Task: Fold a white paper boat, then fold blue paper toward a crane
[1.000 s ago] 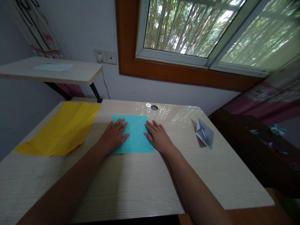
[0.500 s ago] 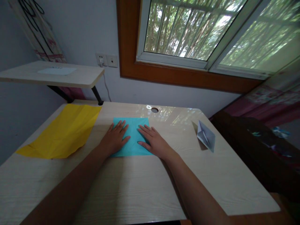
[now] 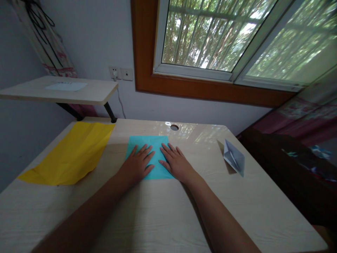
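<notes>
While both hands, left hand (image 3: pixel 137 165) and right hand (image 3: pixel 177 163), press flat with fingers (image 3: pixel 147 151) spread, the blue paper (image 3: pixel 149 144) lies under them on the tabletop (image 3: pixel 163 211), yellow paper (image 3: pixel 71 153) well left.

Item count, head view:

- Hands: two. One left hand (image 3: pixel 137 165) and one right hand (image 3: pixel 177 162), both at frame centre.
- Flat paper sheets on the desk: two. One cyan sheet (image 3: pixel 147 143) at centre, one yellow sheet (image 3: pixel 71 153) at left.
- Folded paper figures: one, a white paper boat (image 3: pixel 233 157) at right of centre.
- Desks: one main desk (image 3: pixel 163 214); one side shelf (image 3: pixel 89 92) at upper left, bearing one pale sheet (image 3: pixel 65 86).
- Cable holes in the desk: one (image 3: pixel 174 127).
- Wall sockets: two (image 3: pixel 121 73).
- Windows: one (image 3: pixel 226 38).
</notes>
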### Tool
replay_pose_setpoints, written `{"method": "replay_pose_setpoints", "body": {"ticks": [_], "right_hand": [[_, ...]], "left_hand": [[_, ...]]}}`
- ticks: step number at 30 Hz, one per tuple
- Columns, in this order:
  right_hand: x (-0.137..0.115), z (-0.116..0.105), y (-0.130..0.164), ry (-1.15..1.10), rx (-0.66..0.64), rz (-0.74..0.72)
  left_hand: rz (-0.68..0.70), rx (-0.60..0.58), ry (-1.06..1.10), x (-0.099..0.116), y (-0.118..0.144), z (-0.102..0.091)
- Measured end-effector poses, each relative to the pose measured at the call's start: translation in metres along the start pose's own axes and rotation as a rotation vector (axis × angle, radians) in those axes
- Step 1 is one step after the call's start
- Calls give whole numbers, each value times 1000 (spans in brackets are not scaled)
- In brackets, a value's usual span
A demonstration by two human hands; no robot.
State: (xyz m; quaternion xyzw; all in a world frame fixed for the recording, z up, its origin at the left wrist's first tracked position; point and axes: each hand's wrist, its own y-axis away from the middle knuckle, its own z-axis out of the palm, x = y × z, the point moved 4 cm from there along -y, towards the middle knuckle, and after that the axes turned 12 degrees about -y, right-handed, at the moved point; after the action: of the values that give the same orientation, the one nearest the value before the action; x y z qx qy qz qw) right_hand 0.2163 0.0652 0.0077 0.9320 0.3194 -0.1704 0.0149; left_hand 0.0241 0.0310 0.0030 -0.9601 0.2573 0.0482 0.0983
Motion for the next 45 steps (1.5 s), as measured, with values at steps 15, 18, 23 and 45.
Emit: {"method": "replay_pose_setpoints", "body": {"ticks": [15, 18, 23, 45], "right_hand": [[-3, -5, -1, 30, 132, 7], [-17, -2, -1, -7, 152, -50], [-23, 8, 1, -13, 101, -38], [3, 3, 13, 59, 41, 134]], "left_hand": [[98, -28, 27, 13, 0, 2], [86, -40, 23, 11, -1, 5], [92, -48, 27, 4, -3, 6], [-141, 38, -99, -30, 1, -2]]}}
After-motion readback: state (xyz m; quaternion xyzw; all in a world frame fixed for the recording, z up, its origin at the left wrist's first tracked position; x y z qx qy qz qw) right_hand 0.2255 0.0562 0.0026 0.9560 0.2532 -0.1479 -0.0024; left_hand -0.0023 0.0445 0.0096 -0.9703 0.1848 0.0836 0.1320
